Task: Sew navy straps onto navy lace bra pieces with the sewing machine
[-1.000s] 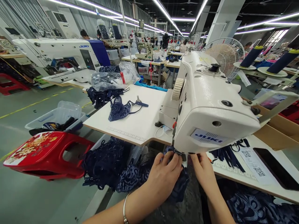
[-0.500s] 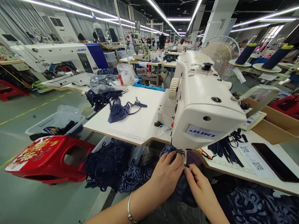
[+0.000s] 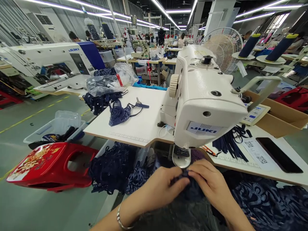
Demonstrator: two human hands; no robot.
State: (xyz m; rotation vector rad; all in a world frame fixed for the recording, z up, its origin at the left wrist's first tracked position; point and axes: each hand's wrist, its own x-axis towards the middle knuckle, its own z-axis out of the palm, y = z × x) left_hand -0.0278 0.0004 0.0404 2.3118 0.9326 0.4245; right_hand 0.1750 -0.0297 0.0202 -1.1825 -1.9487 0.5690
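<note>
Drawn back from under the sewing machine (image 3: 207, 96) head, the left hand (image 3: 160, 189) and right hand (image 3: 211, 183) now meet just below its bared presser foot (image 3: 181, 158). Fingers of both are pinched narrow on a navy lace piece (image 3: 191, 192), held in front of the white surface (image 3: 144, 122).

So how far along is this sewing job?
Seemingly done: one navy lace garment lies on the table. In hand: the left hand and right hand pinch another lace piece in front of the sewing machine's foot, not under it. Probably left: the lace heap under the table's edge and the loose straps.
</note>
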